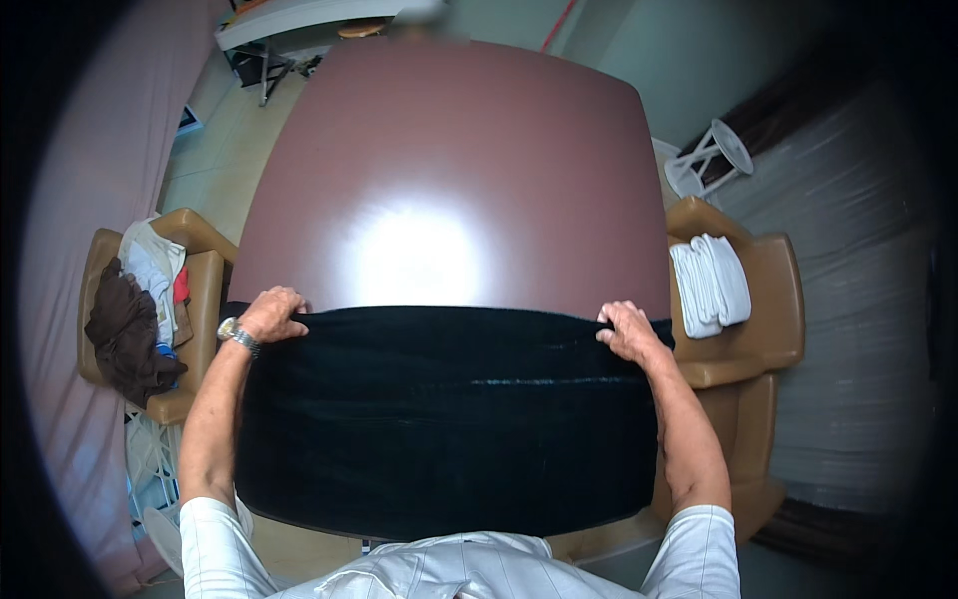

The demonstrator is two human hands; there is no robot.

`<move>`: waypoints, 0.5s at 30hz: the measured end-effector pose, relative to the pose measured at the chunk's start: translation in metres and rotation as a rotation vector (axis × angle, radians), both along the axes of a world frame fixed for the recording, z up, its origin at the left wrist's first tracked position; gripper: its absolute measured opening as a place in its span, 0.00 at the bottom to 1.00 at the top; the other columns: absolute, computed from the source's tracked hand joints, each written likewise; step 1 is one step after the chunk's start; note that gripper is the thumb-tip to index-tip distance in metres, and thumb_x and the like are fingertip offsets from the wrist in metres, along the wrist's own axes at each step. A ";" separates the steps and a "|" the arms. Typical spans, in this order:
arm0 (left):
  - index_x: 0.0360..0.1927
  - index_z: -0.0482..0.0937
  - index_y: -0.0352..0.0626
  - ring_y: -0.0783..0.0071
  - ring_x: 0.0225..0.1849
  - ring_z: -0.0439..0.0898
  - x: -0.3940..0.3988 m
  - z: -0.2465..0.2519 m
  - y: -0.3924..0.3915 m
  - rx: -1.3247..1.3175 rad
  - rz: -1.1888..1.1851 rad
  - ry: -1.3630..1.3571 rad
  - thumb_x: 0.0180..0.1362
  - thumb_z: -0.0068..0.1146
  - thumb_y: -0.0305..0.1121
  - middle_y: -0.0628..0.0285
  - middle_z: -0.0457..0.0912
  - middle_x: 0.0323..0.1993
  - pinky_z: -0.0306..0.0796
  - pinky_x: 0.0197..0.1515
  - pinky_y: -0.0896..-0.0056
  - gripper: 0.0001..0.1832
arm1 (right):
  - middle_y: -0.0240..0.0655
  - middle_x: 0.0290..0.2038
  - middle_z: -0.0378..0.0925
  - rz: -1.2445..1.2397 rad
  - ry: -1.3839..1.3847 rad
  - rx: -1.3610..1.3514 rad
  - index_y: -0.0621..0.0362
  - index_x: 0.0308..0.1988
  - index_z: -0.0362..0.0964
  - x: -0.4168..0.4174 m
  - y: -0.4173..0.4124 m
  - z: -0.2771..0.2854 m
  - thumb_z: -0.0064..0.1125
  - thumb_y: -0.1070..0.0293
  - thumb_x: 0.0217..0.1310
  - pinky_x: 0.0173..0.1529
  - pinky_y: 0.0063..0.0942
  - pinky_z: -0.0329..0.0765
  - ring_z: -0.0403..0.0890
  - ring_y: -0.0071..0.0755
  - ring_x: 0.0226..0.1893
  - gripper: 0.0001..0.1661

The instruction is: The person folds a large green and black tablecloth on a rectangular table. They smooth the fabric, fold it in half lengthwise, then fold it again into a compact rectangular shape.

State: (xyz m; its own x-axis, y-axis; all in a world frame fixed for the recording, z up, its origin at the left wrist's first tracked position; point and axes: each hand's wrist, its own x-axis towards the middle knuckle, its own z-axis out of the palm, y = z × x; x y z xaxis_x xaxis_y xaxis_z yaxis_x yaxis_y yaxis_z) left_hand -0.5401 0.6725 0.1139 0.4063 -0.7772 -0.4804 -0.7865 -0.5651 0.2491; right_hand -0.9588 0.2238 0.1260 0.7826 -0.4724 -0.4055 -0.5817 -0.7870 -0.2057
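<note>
A large black cloth [449, 427] covers the near part of a reddish-brown table [464, 135]. My left hand [275, 314] pinches its far edge near the left end; a metal wristwatch [238, 335] is on that wrist. At the right end of the same edge, my right hand [627, 329] grips the fabric between thumb and fingers. Between the hands the edge runs nearly straight, and a thin pale streak shows on the cloth's right half. The cloth's near side reaches the table's front edge by my body.
Left of the table, a tan armchair [202, 299] holds a heap of crumpled clothes [135, 329]. Folded white cloths [711, 284] lie on another tan armchair [778, 299] at right. A white stool [707, 157] lies or stands behind it. A white table [314, 19] stands at the far left.
</note>
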 end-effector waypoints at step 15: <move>0.33 0.72 0.39 0.50 0.34 0.78 -0.091 0.037 0.074 -0.681 0.122 -0.194 0.51 0.68 0.23 0.52 0.76 0.30 0.72 0.38 0.56 0.13 | 0.41 0.37 0.80 0.048 -0.356 -0.182 0.55 0.40 0.78 -0.075 0.041 0.040 0.61 0.73 0.57 0.54 0.43 0.69 0.79 0.47 0.45 0.09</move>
